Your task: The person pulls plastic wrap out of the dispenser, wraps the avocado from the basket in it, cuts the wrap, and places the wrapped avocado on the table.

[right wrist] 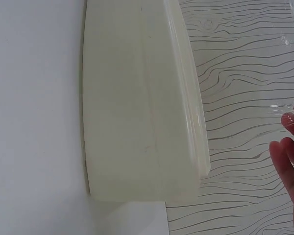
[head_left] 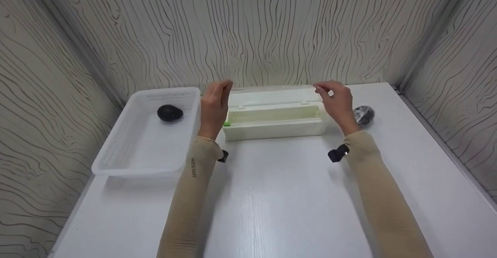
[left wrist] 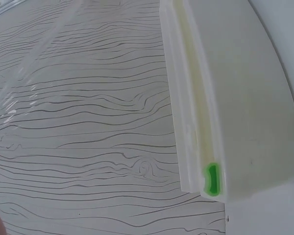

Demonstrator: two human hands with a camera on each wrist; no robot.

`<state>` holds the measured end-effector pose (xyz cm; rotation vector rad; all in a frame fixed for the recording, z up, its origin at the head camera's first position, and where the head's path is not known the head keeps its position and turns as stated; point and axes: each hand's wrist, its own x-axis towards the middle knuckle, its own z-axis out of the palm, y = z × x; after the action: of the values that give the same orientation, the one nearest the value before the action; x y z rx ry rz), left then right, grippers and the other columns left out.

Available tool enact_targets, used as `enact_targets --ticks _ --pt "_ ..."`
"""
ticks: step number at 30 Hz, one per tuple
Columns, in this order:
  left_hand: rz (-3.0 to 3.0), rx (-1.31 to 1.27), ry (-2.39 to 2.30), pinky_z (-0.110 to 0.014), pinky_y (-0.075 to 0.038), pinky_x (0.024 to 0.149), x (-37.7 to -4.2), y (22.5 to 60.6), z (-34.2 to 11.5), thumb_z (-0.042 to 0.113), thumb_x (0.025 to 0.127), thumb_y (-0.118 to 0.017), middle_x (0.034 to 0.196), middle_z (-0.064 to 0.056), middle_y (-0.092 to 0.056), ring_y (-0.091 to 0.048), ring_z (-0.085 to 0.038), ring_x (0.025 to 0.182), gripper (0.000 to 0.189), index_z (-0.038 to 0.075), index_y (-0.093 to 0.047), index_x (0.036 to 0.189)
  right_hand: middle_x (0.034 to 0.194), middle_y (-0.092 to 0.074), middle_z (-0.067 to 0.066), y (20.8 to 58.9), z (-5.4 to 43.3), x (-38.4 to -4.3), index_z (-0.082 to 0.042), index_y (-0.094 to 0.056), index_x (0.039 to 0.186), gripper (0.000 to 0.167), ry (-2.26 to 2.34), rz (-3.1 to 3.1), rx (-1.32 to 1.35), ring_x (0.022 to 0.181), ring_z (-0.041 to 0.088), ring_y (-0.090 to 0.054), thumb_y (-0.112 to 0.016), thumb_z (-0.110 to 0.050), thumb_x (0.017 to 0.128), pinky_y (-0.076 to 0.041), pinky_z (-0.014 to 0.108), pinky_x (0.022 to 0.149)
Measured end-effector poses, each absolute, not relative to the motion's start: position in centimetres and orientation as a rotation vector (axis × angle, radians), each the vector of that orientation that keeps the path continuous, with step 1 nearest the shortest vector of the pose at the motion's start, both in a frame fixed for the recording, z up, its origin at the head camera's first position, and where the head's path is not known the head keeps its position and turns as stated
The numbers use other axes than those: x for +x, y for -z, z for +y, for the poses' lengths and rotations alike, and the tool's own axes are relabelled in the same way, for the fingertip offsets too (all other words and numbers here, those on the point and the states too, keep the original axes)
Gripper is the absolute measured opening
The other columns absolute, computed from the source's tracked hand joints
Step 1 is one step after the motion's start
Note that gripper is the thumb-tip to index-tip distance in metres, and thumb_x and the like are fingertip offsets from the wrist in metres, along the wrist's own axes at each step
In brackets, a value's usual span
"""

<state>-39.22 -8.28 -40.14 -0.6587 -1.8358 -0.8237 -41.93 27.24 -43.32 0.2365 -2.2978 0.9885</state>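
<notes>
A clear sheet of plastic wrap (left wrist: 27, 68) is stretched between my two hands above a white wrap dispenser (head_left: 275, 130). My left hand (head_left: 214, 104) pinches one corner beyond the dispenser's left end; the left wrist view catches only its edge. At the other corner, my right hand (head_left: 337, 100) pinches the film between thumb and finger, its other fingers loosely spread in the right wrist view. The dispenser's lid (head_left: 273, 96) is raised toward the wall. A green slider (left wrist: 212, 179) sits at the dispenser's left end.
On the left stands a white plastic basket (head_left: 105, 149) holding a dark avocado-shaped item (head_left: 170, 113). Right of the dispenser, beyond my right wrist, lies a dark oval item in shiny film (head_left: 364, 115). Wood-grain patterned walls (head_left: 271, 28) enclose the white table (head_left: 275, 196).
</notes>
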Motion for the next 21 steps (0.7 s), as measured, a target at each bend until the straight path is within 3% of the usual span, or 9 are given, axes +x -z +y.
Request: enact_targets --ticks 7,11,14,21 --pt "-1.817 -0.679 0.826 -0.031 -0.055 0.08 -38.9 39.7 -8.2 0.011 0.1 -0.053 0.094 -0.008 -0.066 -0.064 -0.019 0.091 0.012 0.005 -0.063 0.104 0.093 -0.073 0.004 42.8 27.2 -41.4 -0.014 -0.074 0.105 0.018 -0.985 -2.283 0.247 0.082 0.009 -0.056 -0.061 -0.022 0.097 -0.04 0.019 0.073" --pt "-1.81 -0.689 0.813 -0.031 -0.055 0.078 -38.8 39.6 -8.3 0.011 0.099 -0.054 0.093 -0.008 -0.066 -0.064 -0.019 0.089 0.011 0.005 -0.063 0.103 0.095 -0.071 0.003 42.8 27.2 -41.0 -0.014 -0.073 0.109 0.02 -1.052 -2.297 0.243 0.075 0.01 -0.06 -0.059 -0.025 0.098 -0.046 0.014 0.062" --pt "-1.81 -0.698 0.806 -0.031 -0.055 0.078 -38.7 39.6 -8.4 0.01 0.099 -0.055 0.093 -0.008 -0.066 -0.064 -0.02 0.089 0.011 0.006 -0.064 0.103 0.096 -0.069 0.004 42.9 27.1 -40.7 -0.013 -0.071 0.112 0.023 -1.163 -2.296 0.268 0.066 0.015 -0.063 -0.057 -0.026 0.099 -0.052 0.016 0.053" --pt "-1.841 -0.724 0.803 -0.03 -0.055 0.077 -37.8 39.7 -8.8 0.01 0.099 -0.055 0.094 -0.007 -0.066 -0.064 -0.018 0.088 0.01 0.006 -0.064 0.103 0.095 -0.068 0.006 43.1 27.4 -39.8 -0.013 -0.071 0.11 0.02 -1.249 -2.298 0.334 0.063 0.013 -0.065 -0.059 -0.023 0.098 -0.054 0.017 0.056"
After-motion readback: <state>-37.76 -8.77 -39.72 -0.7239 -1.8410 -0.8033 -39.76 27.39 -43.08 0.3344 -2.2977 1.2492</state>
